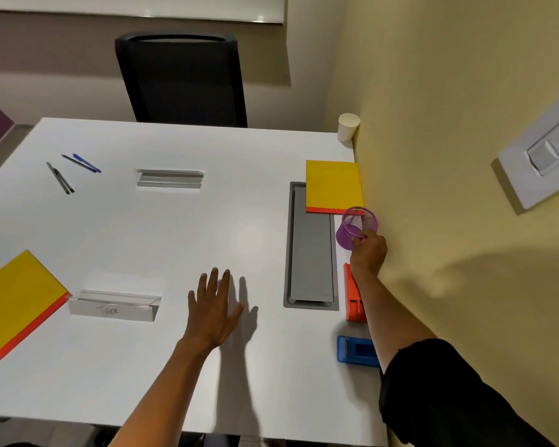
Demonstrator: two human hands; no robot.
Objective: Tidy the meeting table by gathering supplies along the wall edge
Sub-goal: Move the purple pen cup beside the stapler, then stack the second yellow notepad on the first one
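My right hand grips the rim of a purple mesh pen cup, tilted, by the yellow wall. Beyond the cup a yellow notepad with an orange edge lies against the wall. An orange stapler and a blue stapler-like item lie along the wall edge under my right arm. My left hand hovers flat over the white table, fingers spread, holding nothing. A second yellow notepad lies at the left edge. Three pens lie at the far left.
A white paper cup stands at the far corner by the wall. A grey cable hatch is set into the table. Two clear name holders stand on it. A black chair stands behind the far edge.
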